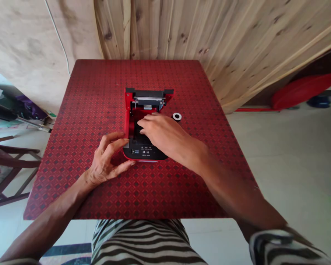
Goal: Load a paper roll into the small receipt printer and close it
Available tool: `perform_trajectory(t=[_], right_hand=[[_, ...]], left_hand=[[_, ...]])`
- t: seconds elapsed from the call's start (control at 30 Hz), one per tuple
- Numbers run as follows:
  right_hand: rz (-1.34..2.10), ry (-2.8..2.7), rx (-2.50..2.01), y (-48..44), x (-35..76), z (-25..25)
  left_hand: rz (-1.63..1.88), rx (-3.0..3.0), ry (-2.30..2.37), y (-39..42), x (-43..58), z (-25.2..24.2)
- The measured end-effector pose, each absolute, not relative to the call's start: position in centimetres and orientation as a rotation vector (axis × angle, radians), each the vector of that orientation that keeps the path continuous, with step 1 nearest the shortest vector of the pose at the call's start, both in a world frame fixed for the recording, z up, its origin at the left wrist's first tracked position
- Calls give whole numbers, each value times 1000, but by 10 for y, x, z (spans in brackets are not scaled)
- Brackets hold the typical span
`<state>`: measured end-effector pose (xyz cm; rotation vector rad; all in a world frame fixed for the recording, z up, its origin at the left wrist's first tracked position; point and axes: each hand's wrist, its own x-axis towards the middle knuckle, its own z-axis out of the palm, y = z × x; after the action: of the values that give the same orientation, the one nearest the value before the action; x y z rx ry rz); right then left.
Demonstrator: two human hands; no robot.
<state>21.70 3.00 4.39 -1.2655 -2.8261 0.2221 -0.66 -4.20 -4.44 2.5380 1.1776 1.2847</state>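
A red and black label printer (145,151) stands on the table with its lid (150,94) raised at the back. My left hand (106,158) grips its front left corner, fingers along the left side and thumb at the front edge. Into the printer's open compartment reaches my right hand (164,130), its fingers bent and close together. Whatever those fingertips hold or touch is hidden by the hand. Just right of the printer, beyond my right wrist, is a small white ring-shaped roll (176,116) with a dark centre.
The printer rests on a table (99,99) with a red patterned top. Behind it rises a wooden plank wall (154,29). A wooden chair (13,160) is on the left, and a white cable (57,33) hangs at the back left.
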Motion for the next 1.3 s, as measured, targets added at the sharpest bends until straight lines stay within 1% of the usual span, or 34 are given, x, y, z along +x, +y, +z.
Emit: perform_trajectory(t=[0.13, 0.33, 0.53, 0.77, 0.87, 0.97, 1.03, 1.1, 1.2, 1.3], right_hand=[[136, -2879, -1391, 44, 200, 40], [208, -2770, -1375, 52, 202, 30], [181, -2669, -1376, 51, 204, 22], [88, -2519, -1284, 44, 212, 24], [179, -2456, -1307, 34, 218, 39], [330, -2345, -1261, 13, 239, 64], [497, -2196, -1221, -7, 264, 78], [718, -1989, -1201, -29, 289, 81], [929, -1707, -1198, -58, 318, 61], [1073, -1561, -1294, -77, 328, 20]], left_hand=[[1272, 2545, 1183, -43, -6, -44], [1261, 2522, 1186, -43, -6, -43], [1261, 2525, 1170, -42, -6, -42], [1266, 2507, 1199, -42, -6, -44], [1275, 2507, 1208, -42, -6, -44], [1259, 2522, 1216, -42, -7, -43], [1243, 2532, 1221, -42, -7, -43], [1241, 2533, 1222, -42, -8, -43], [1245, 2547, 1219, -40, -8, -43], [1256, 2566, 1220, -39, -7, -42]])
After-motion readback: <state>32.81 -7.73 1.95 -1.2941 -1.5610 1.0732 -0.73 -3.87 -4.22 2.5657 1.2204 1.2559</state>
